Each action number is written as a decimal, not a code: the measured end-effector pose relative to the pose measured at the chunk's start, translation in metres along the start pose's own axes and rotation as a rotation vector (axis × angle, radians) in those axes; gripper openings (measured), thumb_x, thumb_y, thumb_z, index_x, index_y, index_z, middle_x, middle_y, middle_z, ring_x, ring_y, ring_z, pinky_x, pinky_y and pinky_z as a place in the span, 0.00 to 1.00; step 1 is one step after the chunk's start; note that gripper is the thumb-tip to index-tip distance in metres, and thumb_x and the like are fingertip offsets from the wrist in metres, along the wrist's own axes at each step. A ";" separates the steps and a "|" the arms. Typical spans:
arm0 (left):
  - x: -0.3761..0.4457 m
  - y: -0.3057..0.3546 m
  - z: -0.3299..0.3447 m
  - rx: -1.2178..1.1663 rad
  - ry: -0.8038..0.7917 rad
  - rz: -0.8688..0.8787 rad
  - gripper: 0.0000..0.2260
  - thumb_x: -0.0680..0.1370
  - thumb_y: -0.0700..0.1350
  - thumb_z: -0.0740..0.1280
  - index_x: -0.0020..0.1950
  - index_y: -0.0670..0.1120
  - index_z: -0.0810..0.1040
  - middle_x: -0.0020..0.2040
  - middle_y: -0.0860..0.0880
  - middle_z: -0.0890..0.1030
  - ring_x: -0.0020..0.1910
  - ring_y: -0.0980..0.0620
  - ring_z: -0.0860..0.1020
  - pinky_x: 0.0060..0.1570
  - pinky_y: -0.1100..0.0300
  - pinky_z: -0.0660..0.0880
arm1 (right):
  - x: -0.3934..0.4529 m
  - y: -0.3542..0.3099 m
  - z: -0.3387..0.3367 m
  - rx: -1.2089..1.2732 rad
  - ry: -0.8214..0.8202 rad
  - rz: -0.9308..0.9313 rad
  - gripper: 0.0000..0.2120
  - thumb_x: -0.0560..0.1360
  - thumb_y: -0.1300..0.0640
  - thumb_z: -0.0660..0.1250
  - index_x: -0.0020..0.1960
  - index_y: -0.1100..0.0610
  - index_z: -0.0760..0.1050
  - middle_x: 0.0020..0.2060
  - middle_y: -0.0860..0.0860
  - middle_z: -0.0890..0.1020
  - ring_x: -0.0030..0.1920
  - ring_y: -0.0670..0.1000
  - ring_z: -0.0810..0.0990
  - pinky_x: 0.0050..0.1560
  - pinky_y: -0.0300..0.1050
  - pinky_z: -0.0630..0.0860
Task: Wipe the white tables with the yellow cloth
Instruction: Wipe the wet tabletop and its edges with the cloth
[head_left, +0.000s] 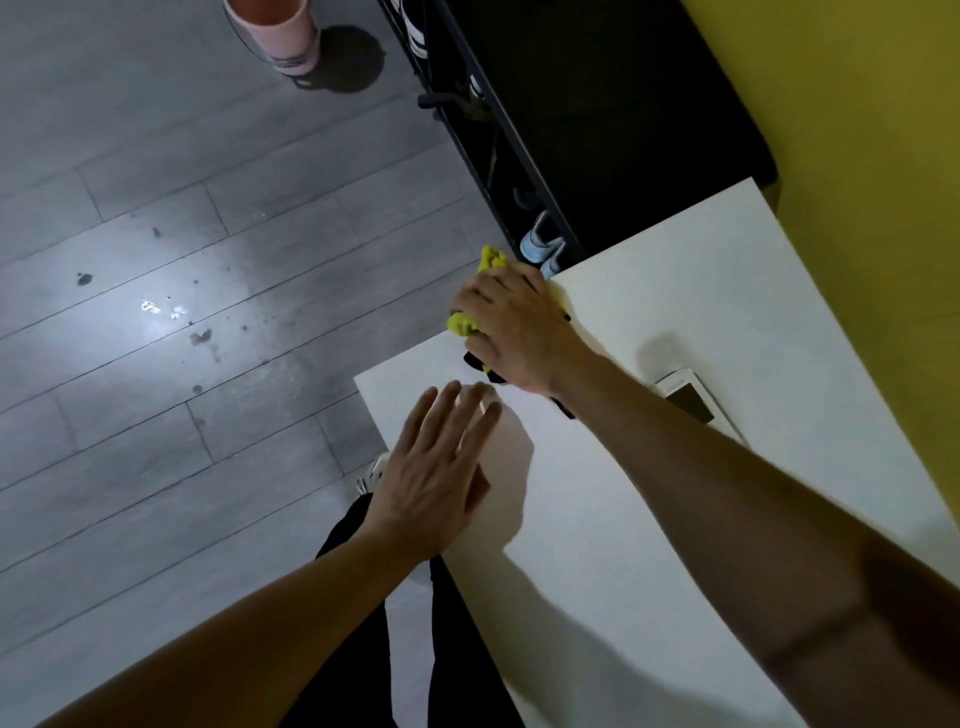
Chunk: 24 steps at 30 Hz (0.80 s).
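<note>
Both hands work at the near white table (597, 519): the left hand (436, 478) hovers or rests flat with fingers straight and slightly spread near its corner, while the right hand (511, 332) clutches the bunched yellow cloth (462, 323) at the gap where a second white table (727, 291) meets it. Behind stand a black shoe rack (597, 104) against a yellow wall (857, 156), a pink bucket (275, 31) on the grey floor (156, 208), and a small white-framed device (691, 402) on the tabletop.

Most of the yellow cloth (463, 323) lies hidden under the right hand (511, 332), with only 2 bunched ends showing. The pink bucket (280, 34) is cut off by the top edge. The forearm partly covers a flat device (688, 400) on the white table (675, 291).
</note>
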<state>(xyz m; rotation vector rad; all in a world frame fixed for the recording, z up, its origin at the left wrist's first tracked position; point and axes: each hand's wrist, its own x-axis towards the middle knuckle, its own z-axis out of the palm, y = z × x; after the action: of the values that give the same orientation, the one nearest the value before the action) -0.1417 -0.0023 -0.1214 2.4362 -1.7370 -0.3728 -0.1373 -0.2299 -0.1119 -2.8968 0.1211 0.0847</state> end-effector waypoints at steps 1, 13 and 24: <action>0.004 0.002 0.003 0.010 -0.010 -0.011 0.30 0.82 0.50 0.54 0.84 0.44 0.58 0.84 0.40 0.59 0.83 0.38 0.56 0.81 0.41 0.51 | 0.000 0.007 -0.002 -0.010 -0.012 -0.016 0.18 0.76 0.47 0.55 0.59 0.53 0.76 0.56 0.51 0.78 0.60 0.56 0.74 0.65 0.55 0.65; 0.020 0.008 0.004 0.056 0.036 -0.073 0.26 0.81 0.52 0.57 0.78 0.43 0.72 0.77 0.37 0.70 0.76 0.34 0.69 0.75 0.35 0.65 | -0.037 0.149 -0.040 -0.075 0.116 0.389 0.16 0.78 0.51 0.54 0.56 0.56 0.75 0.56 0.55 0.77 0.60 0.59 0.73 0.71 0.57 0.62; 0.023 0.011 0.007 0.095 0.120 -0.070 0.27 0.78 0.52 0.60 0.74 0.42 0.72 0.73 0.36 0.72 0.72 0.34 0.70 0.70 0.33 0.68 | -0.015 0.040 -0.010 0.000 0.020 0.070 0.20 0.76 0.46 0.52 0.60 0.54 0.75 0.57 0.51 0.78 0.61 0.55 0.74 0.70 0.55 0.63</action>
<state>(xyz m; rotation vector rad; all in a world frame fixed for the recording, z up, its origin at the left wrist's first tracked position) -0.1470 -0.0274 -0.1282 2.5327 -1.6596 -0.1500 -0.1553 -0.2702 -0.1110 -2.8945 0.2254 0.0673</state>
